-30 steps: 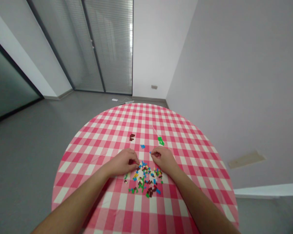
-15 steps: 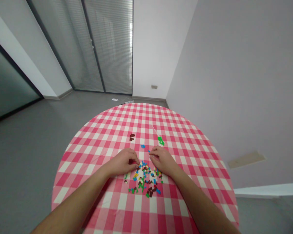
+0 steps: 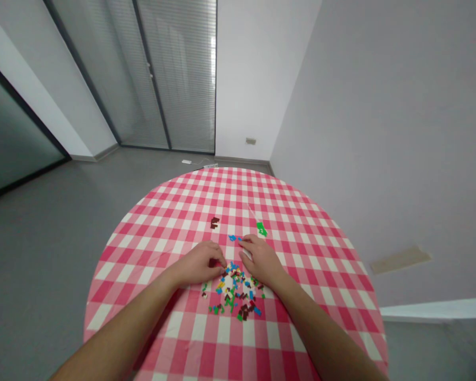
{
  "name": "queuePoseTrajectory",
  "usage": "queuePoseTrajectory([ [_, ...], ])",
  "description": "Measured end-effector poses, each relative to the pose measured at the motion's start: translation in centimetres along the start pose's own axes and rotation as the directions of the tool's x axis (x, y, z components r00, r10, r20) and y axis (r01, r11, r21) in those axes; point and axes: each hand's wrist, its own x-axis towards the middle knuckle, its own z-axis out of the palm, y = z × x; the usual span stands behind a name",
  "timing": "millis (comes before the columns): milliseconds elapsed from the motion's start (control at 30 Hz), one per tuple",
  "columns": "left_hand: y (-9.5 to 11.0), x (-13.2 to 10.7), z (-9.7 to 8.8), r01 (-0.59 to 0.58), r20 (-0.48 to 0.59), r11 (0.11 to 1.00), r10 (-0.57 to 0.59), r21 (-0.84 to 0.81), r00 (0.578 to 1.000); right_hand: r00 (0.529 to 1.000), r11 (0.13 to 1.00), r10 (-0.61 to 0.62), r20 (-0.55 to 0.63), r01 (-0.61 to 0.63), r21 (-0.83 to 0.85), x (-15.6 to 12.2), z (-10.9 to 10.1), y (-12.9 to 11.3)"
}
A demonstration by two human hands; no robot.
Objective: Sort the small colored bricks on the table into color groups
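Many bricks [image 3: 234, 290] lie beside the left hand [image 3: 198, 263] and right hand [image 3: 261, 260].

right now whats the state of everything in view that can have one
left hand, curled, fingers closed on a dark brown brick
right hand, open, fingertips beside blue bricks
pile of small plastic bricks, loose, scattered
green bricks, lying apart from the pile
gingham tablecloth, spread flat
glass door, shut, blinds down

Glossy plastic bricks [image 3: 234, 288]; matt tablecloth [image 3: 190, 338] (pink/wht check); smooth wall [image 3: 381, 132].
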Motion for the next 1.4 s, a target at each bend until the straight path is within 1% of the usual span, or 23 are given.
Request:
queuePoseTrajectory([
  [133,0.0,0.0,0.0,0.008,0.002,1.0,-0.008,0.005,1.0,1.0,1.0,0.01,0.004,-0.01,-0.012,0.1,0.0,-0.1],
  [300,0.0,0.0,0.0,0.01,0.011,1.0,-0.01,0.004,1.0,0.998,0.997,-0.05,-0.03,0.052,0.057,0.0,0.1,0.2],
  [400,0.0,0.0,0.0,0.005,0.012,1.0,-0.005,0.002,1.0,0.998,0.994,-0.033,-0.056,0.039,0.103,0.1,0.2,0.4],
  [567,-0.2,0.0,-0.2,0.001,0.024,1.0,-0.001,-0.002,1.0,0.999,0.997,-0.009,-0.045,0.013,0.082,0.2,0.2,0.4],
  [800,-0.8,0.0,-0.2,0.008,0.021,1.0,-0.008,-0.009,1.0,0.996,0.993,-0.091,-0.002,0.091,0.077,0.0,-0.3,0.2],
  [933,-0.7,0.0,-0.2,0.017,0.021,1.0,-0.016,-0.013,1.0,0.993,0.988,-0.113,-0.022,0.115,0.102,-0.1,-0.4,0.3],
  [1000,-0.5,0.0,-0.3,0.026,0.023,1.0,-0.026,-0.011,0.999,0.99,0.978,-0.137,-0.031,0.14,0.155,-0.3,-0.7,0.3],
  [1067,-0.2,0.0,-0.3,0.036,0.025,0.999,-0.036,-0.01,0.999,0.987,0.962,-0.162,-0.005,0.159,0.22,-0.5,-1.2,0.2],
  [1133,0.1,0.1,-0.3,0.046,0.023,0.999,-0.046,-0.009,0.999,0.982,0.954,-0.183,0.053,0.164,0.252,-0.6,-1.6,0.0],
  [1267,0.4,0.2,0.0,0.054,0.009,0.998,-0.054,0.031,0.999,0.97,0.959,-0.209,0.123,0.179,0.218,-0.7,-2.1,-0.3],
  [1400,0.2,0.3,0.5,0.049,-0.004,0.988,-0.049,0.145,0.999,0.964,0.965,-0.217,0.154,0.187,0.185,-0.7,-2.1,-0.5],
])
